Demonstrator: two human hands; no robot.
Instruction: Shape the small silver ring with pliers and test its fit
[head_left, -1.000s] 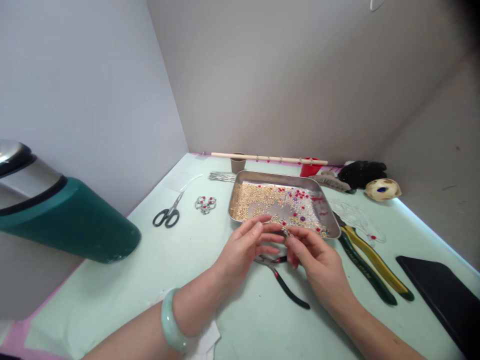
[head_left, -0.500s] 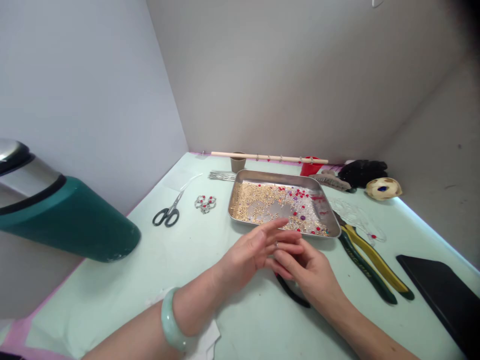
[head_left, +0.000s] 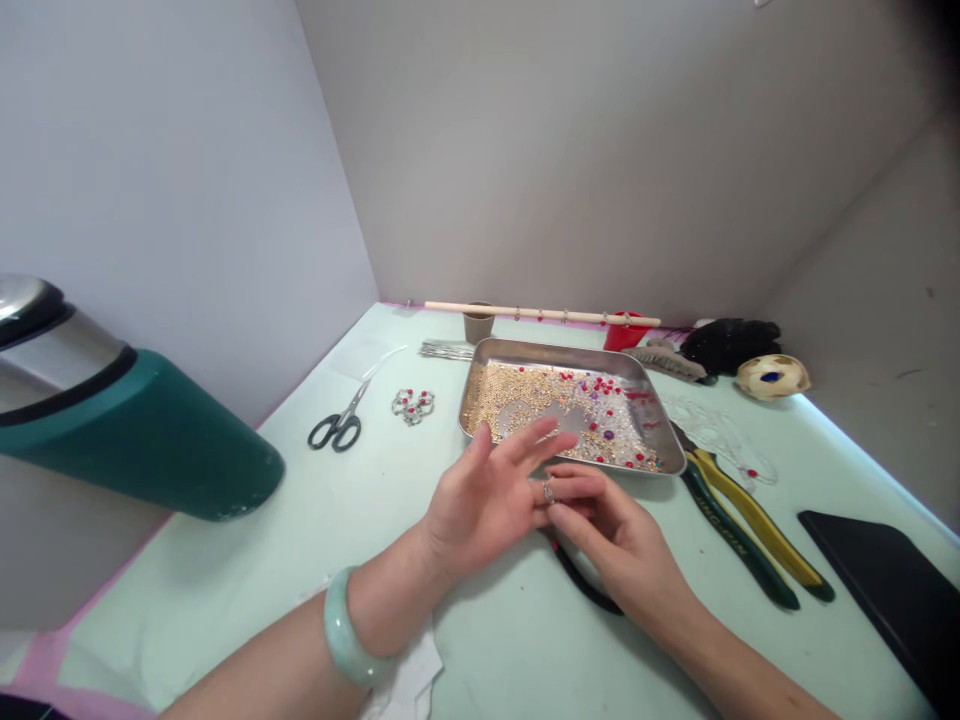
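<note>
My left hand (head_left: 484, 500) is turned palm up with its fingers spread, in front of the bead tray. A small silvery ring (head_left: 549, 491) sits around one of its fingers. My right hand (head_left: 626, 535) is closed, with thumb and fingers pinching the ring on that finger. Beyond both hands stands a metal tray (head_left: 667, 455) of gold, clear, red and purple beads. Partly covered by my right hand, a tool with a black curved handle (head_left: 589, 587) lies on the table.
Scissors (head_left: 345, 415), a wire-and-red-bead piece (head_left: 412, 405) and a green bottle (head_left: 150, 440) are at left. Green-and-yellow pliers (head_left: 750, 525) and a black flat object (head_left: 885, 590) lie at right. Behind the tray are a wooden stick (head_left: 487, 310), a brown cup (head_left: 478, 325) and a red cup (head_left: 626, 332).
My left hand has turned its palm further up and spread its fingers. My right hand stays at the finger, and the ring now shows more plainly.
</note>
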